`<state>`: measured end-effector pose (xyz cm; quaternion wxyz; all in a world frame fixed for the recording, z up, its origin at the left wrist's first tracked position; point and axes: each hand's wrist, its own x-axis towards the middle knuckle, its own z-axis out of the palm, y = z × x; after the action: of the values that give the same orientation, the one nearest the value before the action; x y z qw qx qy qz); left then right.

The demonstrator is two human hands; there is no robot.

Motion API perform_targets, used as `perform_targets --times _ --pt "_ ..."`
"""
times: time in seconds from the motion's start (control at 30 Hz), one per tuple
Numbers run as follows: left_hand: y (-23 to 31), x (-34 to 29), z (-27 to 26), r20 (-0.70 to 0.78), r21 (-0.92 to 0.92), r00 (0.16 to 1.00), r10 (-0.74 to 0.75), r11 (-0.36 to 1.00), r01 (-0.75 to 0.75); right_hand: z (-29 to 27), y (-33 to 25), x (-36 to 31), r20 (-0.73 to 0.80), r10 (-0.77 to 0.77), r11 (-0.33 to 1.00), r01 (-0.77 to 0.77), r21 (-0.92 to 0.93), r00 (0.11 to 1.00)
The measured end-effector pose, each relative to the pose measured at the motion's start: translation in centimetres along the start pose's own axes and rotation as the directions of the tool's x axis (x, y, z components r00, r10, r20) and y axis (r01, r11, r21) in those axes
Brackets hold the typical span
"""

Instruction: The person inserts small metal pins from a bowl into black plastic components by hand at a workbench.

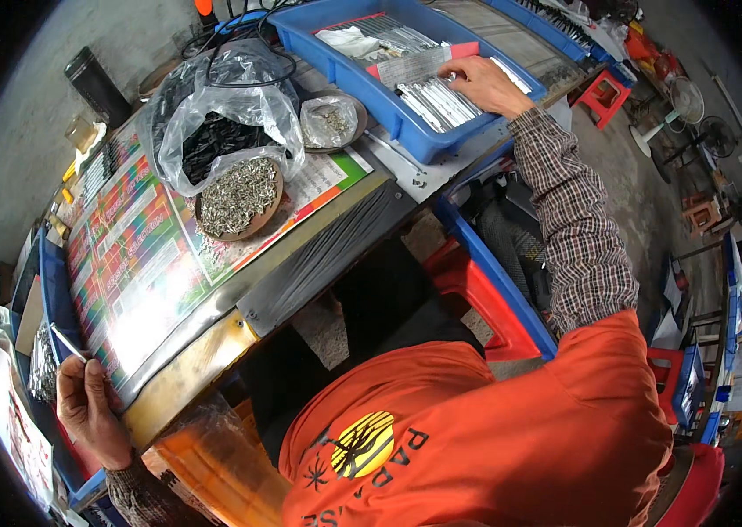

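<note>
At the table's left edge, my left hand (90, 413) pinches one end of a thin, silvery metal strip (69, 342) between thumb and fingers. It is held over a blue bin with many similar metal pieces (43, 364). My right hand (487, 85) reaches into a blue tray (419, 140) at the far right of the table. Its fingers curl down with tips together above a row of flat, shiny metal strips (435, 105); what they grip, if anything, is hidden. A pink-and-white divider (424, 63) stands behind that row, with more metal strips beyond it.
A round dish of small metal rivet-like parts (237, 200) sits mid-table. Behind it, a clear plastic bag (248, 114) holds black parts, beside a smaller dish (330, 121). Colourful printed sheets (138, 255) cover the tabletop. Below are a blue crate (494, 263) and a red stool (468, 290).
</note>
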<state>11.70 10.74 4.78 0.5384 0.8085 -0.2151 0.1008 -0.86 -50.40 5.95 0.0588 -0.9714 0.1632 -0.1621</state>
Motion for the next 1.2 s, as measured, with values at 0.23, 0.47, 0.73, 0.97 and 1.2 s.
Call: perform_targets --times 0.23,0.47,0.73,0.97,1.2 --pt "2.5 -0.9 4.3 0.087 -0.151 0.994 -0.070 0.985 0.083 0.6 1.1 1.4 0.079 -0.050 0.997 0.053 -0.047 0.996" --pt "2.7 -1.2 6.4 0.138 -0.171 0.989 -0.055 0.982 0.079 1.0 1.8 1.8 0.072 -0.057 0.993 0.065 -0.104 0.996" --pt "2.9 -1.7 7.3 0.168 -0.193 0.985 -0.050 0.978 0.082 1.0 1.7 2.6 0.116 -0.014 0.996 0.025 -0.087 0.993" --pt "2.8 -2.4 7.9 0.189 -0.252 0.979 -0.075 0.960 0.123 1.2 1.7 3.3 0.177 0.074 0.989 -0.095 0.110 0.981" --pt "3.6 -3.1 8.3 0.196 -0.261 0.976 -0.091 0.955 0.141 1.2 1.0 3.0 0.123 0.151 0.926 -0.184 0.331 0.981"
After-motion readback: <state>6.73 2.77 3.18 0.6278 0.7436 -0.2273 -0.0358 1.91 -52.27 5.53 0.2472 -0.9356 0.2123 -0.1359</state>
